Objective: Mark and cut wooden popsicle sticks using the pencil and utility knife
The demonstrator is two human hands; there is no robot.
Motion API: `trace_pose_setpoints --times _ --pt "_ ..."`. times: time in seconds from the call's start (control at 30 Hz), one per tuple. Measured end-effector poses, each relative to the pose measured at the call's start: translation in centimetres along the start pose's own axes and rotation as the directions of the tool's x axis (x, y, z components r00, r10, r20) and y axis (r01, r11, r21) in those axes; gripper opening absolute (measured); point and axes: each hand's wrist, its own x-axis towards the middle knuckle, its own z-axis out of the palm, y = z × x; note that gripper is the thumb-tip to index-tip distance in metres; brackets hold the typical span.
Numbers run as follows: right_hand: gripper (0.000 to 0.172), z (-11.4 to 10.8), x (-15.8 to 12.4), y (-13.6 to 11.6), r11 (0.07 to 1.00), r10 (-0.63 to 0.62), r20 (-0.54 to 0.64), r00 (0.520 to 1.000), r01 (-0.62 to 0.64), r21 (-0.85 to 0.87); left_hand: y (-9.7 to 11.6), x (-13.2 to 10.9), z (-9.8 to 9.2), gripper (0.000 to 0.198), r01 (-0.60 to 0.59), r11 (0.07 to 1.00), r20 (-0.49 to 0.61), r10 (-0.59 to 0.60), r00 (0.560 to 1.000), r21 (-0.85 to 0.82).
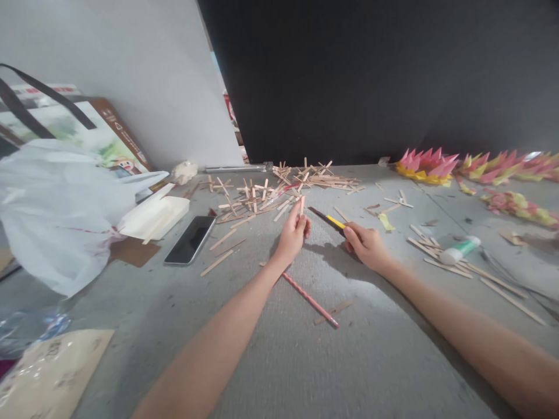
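Observation:
My left hand is closed on a short wooden craft stick, which points up from the fingertips. To its right, my right hand grips a yellow and black utility knife, its dark tip directed toward the left hand without touching it. Beneath my left forearm lies a red-patterned pencil, partly covered by the arm. Beyond the hands, a loose heap of craft sticks spreads over the grey floor, some joined into crosses.
Left of the hands lie a phone, a pale paper tray and a white plastic bag. On the right are a glue stick, more sticks and pink-yellow folded-paper pieces. A black panel stands behind.

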Motion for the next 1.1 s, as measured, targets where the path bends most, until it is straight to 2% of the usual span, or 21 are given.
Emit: trace_pose_setpoints --times 0.2,0.37,0.5,0.6,0.8,1.1 --pt "0.049 -0.05 0.11 0.12 1.000 0.001 -0.153 0.988 -0.003 -0.017 -0.24 0.21 -0.19 0.051 0.026 1.000 -0.105 -0.027 0.994 -0.008" --pt "0.048 -0.01 0.24 0.09 1.000 -0.010 -0.191 0.981 0.006 -0.019 -0.16 0.45 -0.22 0.037 -0.013 1.000 -0.150 0.011 0.989 -0.010" --pt "0.048 0.01 0.23 0.13 0.998 -0.042 -0.206 0.978 0.032 -0.048 -0.13 0.56 -0.39 0.037 -0.041 0.999 -0.154 0.044 0.987 0.023" --pt "0.047 0.04 0.16 0.27 0.996 -0.066 -0.193 0.979 0.053 -0.072 0.04 0.50 -0.44 0.042 -0.038 0.999 -0.142 0.041 0.989 0.027" --pt "0.046 0.18 0.04 0.35 0.988 -0.119 -0.089 0.989 0.109 -0.108 0.10 0.41 -0.39 0.042 -0.035 0.999 -0.144 0.038 0.989 0.025" --pt "0.046 0.31 0.20 0.38 0.985 -0.132 -0.088 0.987 0.121 -0.121 0.63 0.30 -0.19 0.040 -0.003 0.999 -0.136 0.009 0.991 0.043"
